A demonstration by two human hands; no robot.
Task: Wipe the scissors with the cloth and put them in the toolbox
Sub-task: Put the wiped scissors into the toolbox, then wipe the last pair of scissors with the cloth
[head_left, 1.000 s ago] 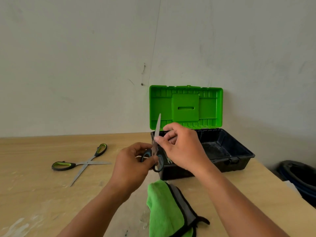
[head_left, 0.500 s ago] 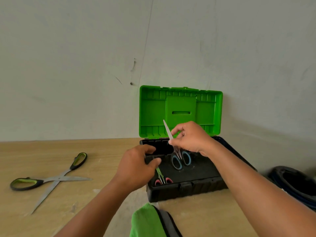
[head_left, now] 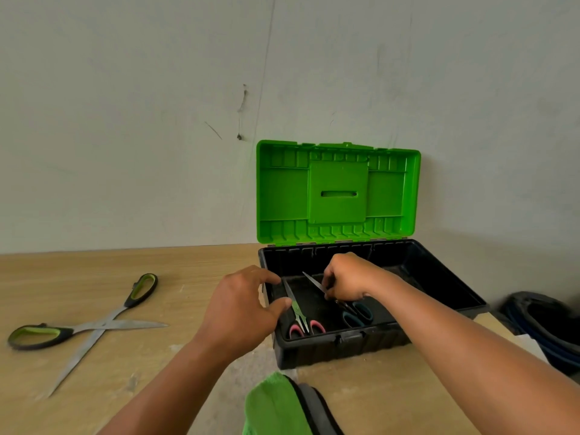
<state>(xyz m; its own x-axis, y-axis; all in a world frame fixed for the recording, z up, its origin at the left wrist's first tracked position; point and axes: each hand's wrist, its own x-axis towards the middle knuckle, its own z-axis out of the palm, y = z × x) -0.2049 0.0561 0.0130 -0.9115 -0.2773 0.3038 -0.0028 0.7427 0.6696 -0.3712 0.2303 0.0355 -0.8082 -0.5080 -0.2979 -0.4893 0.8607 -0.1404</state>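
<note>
Placing step, mid-way. Right hand is down inside the open toolbox, fingers pinching the blue-handled scissors near the pivot, blade tips tilted up toward the left, handle loops low by the front wall. Can't tell if the loops already touch the box floor. Pink-handled scissors already lie in the box just beside them, on the left, blades pointing toward the back.

Left hand hovers at the box's left front corner, fingers loosely curled with thumb and forefinger apart, holding nothing that I can see; it may be grazing the rim, unclear.

Green-handled scissors lie splayed open on the table, well to the left of the box. Green cloth sits on the table at the near edge, in front of the box, not in either hand.

Judgement: next the person needs to lay the blue pair flat and let go, clear of the pink pair's blades. After that, probably pick up the cloth and the green pair, close its blades, wipe, then box it.

Green lid stands upright against the wall. No brand, label or readable writing on lid, box, scissors or cloth.
</note>
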